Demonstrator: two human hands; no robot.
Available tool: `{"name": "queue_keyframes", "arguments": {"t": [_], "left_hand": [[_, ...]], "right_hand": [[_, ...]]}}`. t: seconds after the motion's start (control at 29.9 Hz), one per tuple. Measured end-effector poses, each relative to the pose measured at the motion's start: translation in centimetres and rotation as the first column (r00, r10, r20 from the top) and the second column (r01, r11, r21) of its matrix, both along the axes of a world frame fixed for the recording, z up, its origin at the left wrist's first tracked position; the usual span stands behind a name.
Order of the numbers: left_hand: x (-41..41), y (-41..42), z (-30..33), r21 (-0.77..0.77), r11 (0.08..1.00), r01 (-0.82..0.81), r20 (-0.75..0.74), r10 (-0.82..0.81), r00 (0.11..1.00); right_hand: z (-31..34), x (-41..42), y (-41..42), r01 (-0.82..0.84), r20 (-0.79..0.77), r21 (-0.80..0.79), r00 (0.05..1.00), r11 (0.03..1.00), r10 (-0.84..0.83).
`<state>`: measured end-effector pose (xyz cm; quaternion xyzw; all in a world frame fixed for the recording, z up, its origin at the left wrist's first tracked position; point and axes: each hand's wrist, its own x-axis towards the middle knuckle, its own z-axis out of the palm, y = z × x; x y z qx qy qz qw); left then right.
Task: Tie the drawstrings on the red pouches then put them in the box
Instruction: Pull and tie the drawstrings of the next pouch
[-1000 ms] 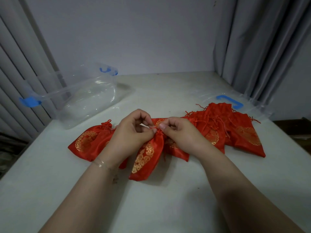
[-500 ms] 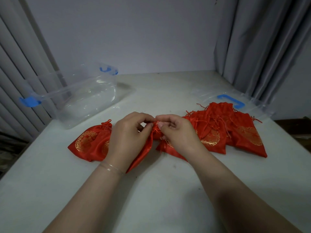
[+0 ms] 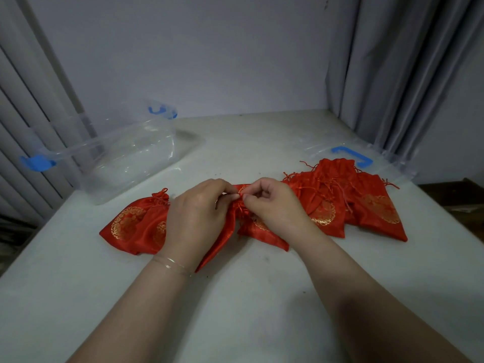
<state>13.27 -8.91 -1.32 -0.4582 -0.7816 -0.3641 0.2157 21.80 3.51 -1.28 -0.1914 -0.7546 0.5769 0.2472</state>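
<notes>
Box: a clear plastic box (image 3: 125, 155) with blue latches stands open at the far left of the white table (image 3: 248, 297), well apart from the hands.
Left pouch: a red pouch with gold medallions (image 3: 131, 226) lies flat just left of the left wrist, its neck already gathered into a knot.
Left hand: the left hand (image 3: 195, 218), a thin bracelet (image 3: 170, 263) at the wrist, curls its fingers (image 3: 227, 188) and pinches the drawstring at the neck of the centre pouch.
Centre pouch: the red pouch being tied (image 3: 222, 239) lies between the two hands, its gathered neck directly under the meeting fingertips, its body trailing toward the person beneath the left palm.
Right hand: the right hand (image 3: 275, 205) has its fingers curled, thumb and forefinger pinching the same cord, touching the left fingertips.
Right pile: more red pouches (image 3: 366, 203) lie overlapped beside the right hand, loose strings splayed.
Lid: a clear lid with a blue handle (image 3: 351, 154) lies behind the pile, near the grey curtain (image 3: 406, 74).
</notes>
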Motion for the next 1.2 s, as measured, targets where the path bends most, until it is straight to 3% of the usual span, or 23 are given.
{"name": "queue_keyframes", "arguments": {"t": [0.13,0.27,0.4,0.47,0.54,0.57,0.74,0.8,0.87,0.94,1.04,1.14,1.2], "left_hand": [[0.1,0.2,-0.2,-0.04,0.999,-0.006,0.05,0.008,0.999],[-0.1,0.0,0.1,-0.109,0.994,-0.008,0.055,0.014,0.998],[0.0,0.0,0.4,-0.106,0.994,0.01,0.153,0.007,0.988],[-0.2,0.0,0.2,-0.072,0.993,0.092,0.267,-0.07,0.961],[-0.2,0.1,-0.1,-0.052,0.985,0.166,0.344,-0.139,0.929],[0.0,0.2,-0.2,-0.051,0.98,0.193,0.361,-0.162,0.918],[0.6,0.3,0.2,-0.026,0.973,0.229,0.329,-0.208,0.921],[0.6,0.2,0.4,-0.009,0.976,0.217,0.341,-0.201,0.918],[0.6,0.1,0.6,-0.006,0.977,0.213,0.375,-0.196,0.906],[0.5,0.0,0.9,-0.011,0.976,0.219,0.406,-0.196,0.892],[0.4,-0.2,1.1,-0.04,0.975,0.218,0.423,-0.181,0.888],[0.4,-0.3,1.2,-0.093,0.974,0.205,0.41,-0.151,0.9],[0.1,-0.4,0.9,-0.092,0.984,0.152,0.381,-0.106,0.918]], "right_hand": [[0.1,0.2,-0.6,0.094,0.031,0.261,0.994,0.961,-0.106],[1.0,0.5,-0.8,0.123,0.078,0.576,0.976,0.808,-0.204],[0.9,0.1,-0.6,0.135,0.06,0.708,0.967,0.693,-0.249],[0.3,0.0,-0.4,0.127,0.061,0.563,0.979,0.816,-0.194],[-0.2,-0.1,-0.1,0.061,0.005,0.247,0.998,0.967,-0.064],[-0.4,-0.2,0.0,0.019,-0.036,0.111,0.999,0.994,-0.015],[0.3,-0.4,0.0,-0.095,-0.1,-0.31,0.993,0.946,0.067],[0.4,-0.4,-0.1,-0.107,-0.096,-0.356,0.992,0.928,0.078],[0.1,-0.3,0.1,-0.075,-0.038,-0.19,0.997,0.979,0.069],[-0.1,0.0,0.2,-0.035,0.028,0.12,0.999,0.992,0.031],[-0.4,0.3,0.4,-0.019,0.135,0.556,0.989,0.831,-0.067],[-0.5,0.2,0.5,-0.035,0.169,0.711,0.978,0.702,-0.122],[-0.5,0.1,0.8,-0.022,0.153,0.665,0.982,0.746,-0.107]]}}
